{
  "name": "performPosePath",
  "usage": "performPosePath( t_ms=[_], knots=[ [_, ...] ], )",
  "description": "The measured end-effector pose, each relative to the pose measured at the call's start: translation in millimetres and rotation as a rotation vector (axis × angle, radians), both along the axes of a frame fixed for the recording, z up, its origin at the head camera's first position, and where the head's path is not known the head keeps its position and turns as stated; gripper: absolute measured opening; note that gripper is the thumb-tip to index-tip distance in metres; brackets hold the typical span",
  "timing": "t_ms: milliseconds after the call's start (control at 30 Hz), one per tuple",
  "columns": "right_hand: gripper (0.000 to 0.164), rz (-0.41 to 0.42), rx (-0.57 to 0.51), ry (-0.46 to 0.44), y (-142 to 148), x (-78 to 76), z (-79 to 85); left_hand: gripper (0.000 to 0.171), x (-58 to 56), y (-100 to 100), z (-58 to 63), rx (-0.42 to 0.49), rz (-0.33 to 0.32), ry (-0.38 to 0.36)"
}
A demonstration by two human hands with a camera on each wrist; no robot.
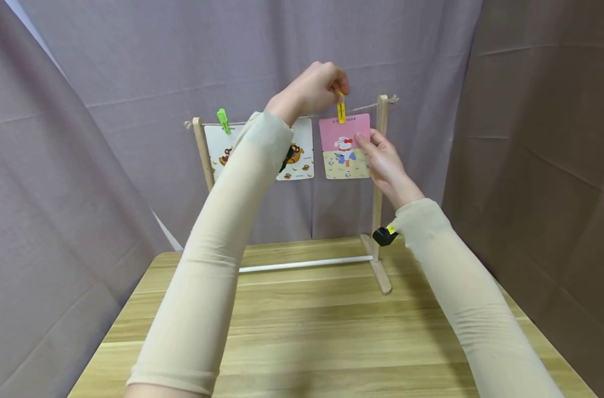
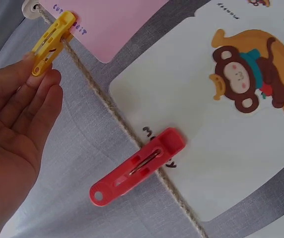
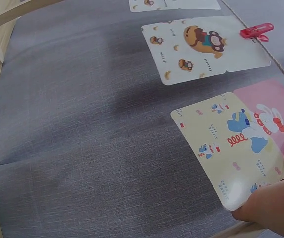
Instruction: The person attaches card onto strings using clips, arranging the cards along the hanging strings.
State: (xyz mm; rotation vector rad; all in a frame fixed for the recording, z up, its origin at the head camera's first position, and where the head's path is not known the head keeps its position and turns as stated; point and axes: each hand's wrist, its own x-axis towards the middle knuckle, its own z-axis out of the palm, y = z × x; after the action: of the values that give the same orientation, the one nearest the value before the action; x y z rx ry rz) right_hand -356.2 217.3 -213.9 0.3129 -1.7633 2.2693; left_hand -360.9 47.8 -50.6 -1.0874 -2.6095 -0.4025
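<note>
My left hand [image 1: 315, 87] pinches the handle end of a yellow clothespin [image 1: 341, 112]. In the left wrist view, that clothespin [image 2: 55, 40] straddles the twine [image 2: 109, 105] at the top edge of a pink-and-yellow rabbit card [image 1: 334, 145]. Lower down, my right hand [image 1: 387, 167] holds the card's right edge, thumb in front and fingers behind. The right wrist view shows the card's printed face [image 3: 221, 144] hanging from the line. To its left hangs a white monkey card [image 2: 181, 94], clipped by a red clothespin [image 2: 138, 166].
A second white card [image 1: 214, 145] hangs under a green clothespin [image 1: 223, 120] at the left. The twine runs between wooden posts [image 1: 378, 213] joined low down by a white rod [image 1: 306, 264]. This rack stands on a wooden table [image 1: 302, 331] before grey curtains [image 1: 157, 66].
</note>
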Motion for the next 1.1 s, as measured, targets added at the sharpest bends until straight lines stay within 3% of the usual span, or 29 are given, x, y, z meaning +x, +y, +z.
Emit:
performPosePath(
  t_ms=[600,1100],
  knots=[
    [0.013,0.01,-0.042,-0.016,-1.8,-0.8,2.6,0.024,-1.7,1.7,-4.0,-0.006,-0.003,0.0],
    [0.012,0.023,-0.03,-0.012,-5.4,-1.6,-0.2,0.033,-1.0,-3.0,-5.9,-0.023,0.031,-0.018]
  ],
)
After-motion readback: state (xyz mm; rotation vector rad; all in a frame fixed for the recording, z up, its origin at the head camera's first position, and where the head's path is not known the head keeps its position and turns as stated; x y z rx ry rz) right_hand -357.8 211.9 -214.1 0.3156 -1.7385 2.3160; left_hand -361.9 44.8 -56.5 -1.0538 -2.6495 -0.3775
